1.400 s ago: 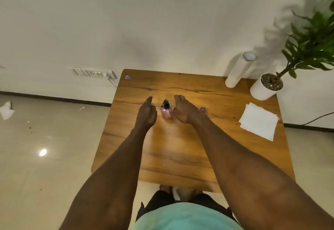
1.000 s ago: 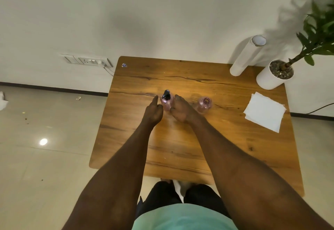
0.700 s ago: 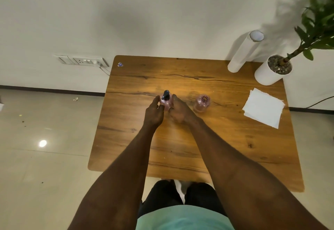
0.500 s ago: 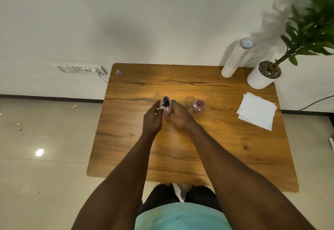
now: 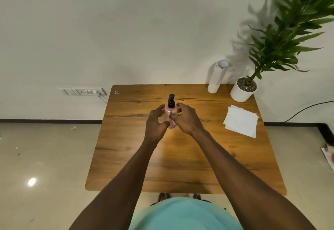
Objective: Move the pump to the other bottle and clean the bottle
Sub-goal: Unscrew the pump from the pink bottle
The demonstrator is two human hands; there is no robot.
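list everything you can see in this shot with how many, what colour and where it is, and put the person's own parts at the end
table: one, brown wood, centre, against the wall
pump bottle: one, pink with a black pump on top, upright, mid-table toward the back, between the hands
second bottle: not visible; it may be hidden behind the right hand
paper napkins: one stack, white, right side of the table
paper roll: one, white, upright, back right of the table
potted plant: one, green leaves in a white pot, back right corner
socket strip: one, white, on the wall left of the table
left hand: one, fingers curled at the bottle's left side
right hand: one, fingers wrapped at the bottle's right side
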